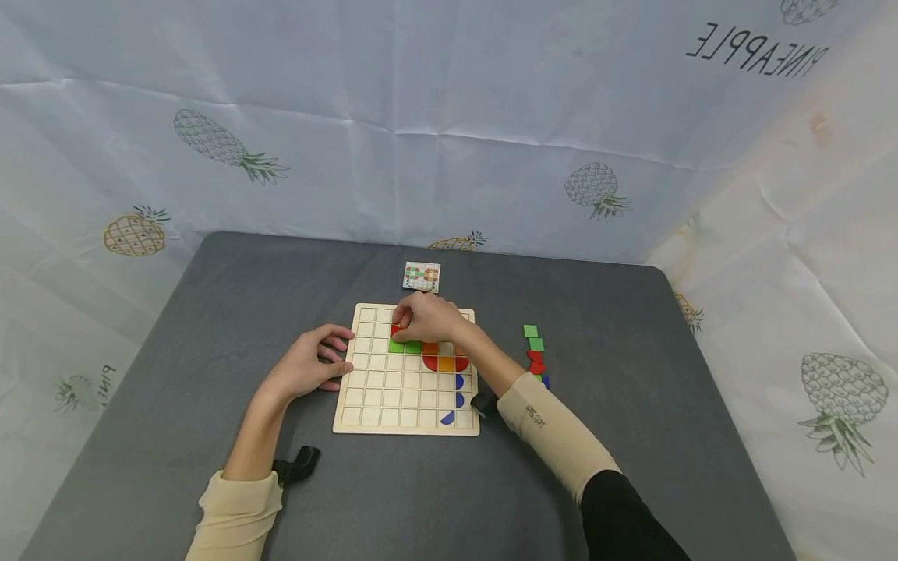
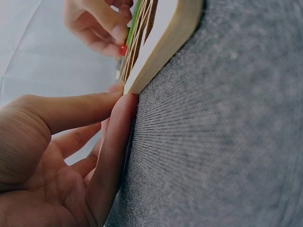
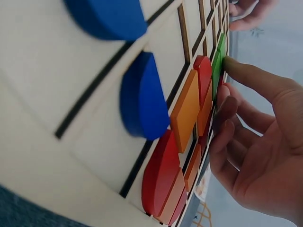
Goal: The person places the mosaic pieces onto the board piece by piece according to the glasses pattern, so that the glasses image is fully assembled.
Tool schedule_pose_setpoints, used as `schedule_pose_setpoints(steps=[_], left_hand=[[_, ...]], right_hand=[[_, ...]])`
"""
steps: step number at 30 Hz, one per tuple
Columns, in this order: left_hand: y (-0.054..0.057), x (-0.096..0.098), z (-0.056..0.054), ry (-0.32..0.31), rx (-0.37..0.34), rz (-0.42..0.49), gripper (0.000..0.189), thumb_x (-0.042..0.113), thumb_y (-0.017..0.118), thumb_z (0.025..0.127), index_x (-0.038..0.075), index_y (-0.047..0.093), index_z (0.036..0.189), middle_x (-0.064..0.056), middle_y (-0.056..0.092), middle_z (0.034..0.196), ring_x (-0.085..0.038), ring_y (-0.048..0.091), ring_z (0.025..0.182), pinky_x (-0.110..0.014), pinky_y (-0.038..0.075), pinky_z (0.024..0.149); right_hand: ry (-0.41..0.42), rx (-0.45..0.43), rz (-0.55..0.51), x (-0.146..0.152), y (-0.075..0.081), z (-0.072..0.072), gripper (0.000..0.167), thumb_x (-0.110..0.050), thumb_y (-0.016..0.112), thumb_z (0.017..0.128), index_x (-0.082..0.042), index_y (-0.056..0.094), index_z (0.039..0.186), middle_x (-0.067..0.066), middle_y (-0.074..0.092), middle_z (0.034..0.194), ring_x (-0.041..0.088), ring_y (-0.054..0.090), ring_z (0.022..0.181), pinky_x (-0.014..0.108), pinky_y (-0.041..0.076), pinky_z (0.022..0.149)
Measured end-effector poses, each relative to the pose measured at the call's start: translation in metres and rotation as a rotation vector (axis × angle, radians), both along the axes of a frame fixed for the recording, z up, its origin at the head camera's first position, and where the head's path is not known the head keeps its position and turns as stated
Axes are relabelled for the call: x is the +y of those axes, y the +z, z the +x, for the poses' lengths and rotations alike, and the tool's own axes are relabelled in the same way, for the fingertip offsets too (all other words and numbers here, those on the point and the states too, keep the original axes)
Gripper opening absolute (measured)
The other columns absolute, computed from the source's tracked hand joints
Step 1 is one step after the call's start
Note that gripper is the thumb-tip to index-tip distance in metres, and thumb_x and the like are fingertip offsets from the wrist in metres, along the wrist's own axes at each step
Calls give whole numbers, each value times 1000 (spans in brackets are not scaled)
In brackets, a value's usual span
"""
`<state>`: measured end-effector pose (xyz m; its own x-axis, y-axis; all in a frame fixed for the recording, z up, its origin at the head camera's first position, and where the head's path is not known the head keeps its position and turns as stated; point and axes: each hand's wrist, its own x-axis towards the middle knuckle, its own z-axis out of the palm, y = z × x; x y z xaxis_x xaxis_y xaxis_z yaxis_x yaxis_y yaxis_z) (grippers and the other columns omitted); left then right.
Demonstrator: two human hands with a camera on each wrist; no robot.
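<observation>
A wooden grid board (image 1: 358, 397) lies on the grey table. At its left edge my left hand (image 1: 309, 365) pinches the rim between thumb and a finger, as the left wrist view shows. My right hand (image 1: 431, 318) reaches over the upper part of the board and holds a small red piece (image 1: 395, 331) at a cell, partly hidden by the fingers. Just below it are green square tiles (image 1: 404, 347). Red and orange pieces (image 3: 184, 111) form a cluster to the right, partly under the right wrist in the head view. Blue half-round pieces (image 1: 459, 382) sit down the board's right side.
Beyond the board lies a small pattern card (image 1: 422, 276) with coloured shapes. To the right, loose green, red and blue pieces (image 1: 536, 356) lie in a column, partly behind the right forearm. A pineapple-print cloth (image 1: 393, 156) hangs behind the table.
</observation>
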<state>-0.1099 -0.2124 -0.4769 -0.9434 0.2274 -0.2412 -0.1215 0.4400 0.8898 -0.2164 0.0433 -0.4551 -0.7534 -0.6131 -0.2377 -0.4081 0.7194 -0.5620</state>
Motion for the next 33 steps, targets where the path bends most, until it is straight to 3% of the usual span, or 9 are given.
schedule_pose_setpoints(steps=[18,28,33], left_hand=[[2,2,0,0,-8,-14,53,2,78,98,0,56,147,-23,55,125,-27,61,96,-36,68,66],[1,1,-1,2,-6,-18,53,2,78,98,0,56,147,-23,55,125,-26,62,96,-36,68,66],[1,1,0,-1,0,-10,54,2,78,98,0,56,147,-23,56,125,-27,62,96,-36,68,66]], right_hand=[[-33,7,-25,0,1,2,11,-24,80,100,-17,81,108,-3,79,97,11,70,90,33,54,80],[-55,-33,-133,18,12,3,16,-21,79,100,-14,80,114,2,80,109,18,71,100,29,53,79],[-50,-43,-205,36,15,-1,21,-19,78,101,-6,79,118,8,81,110,22,73,93,25,54,75]])
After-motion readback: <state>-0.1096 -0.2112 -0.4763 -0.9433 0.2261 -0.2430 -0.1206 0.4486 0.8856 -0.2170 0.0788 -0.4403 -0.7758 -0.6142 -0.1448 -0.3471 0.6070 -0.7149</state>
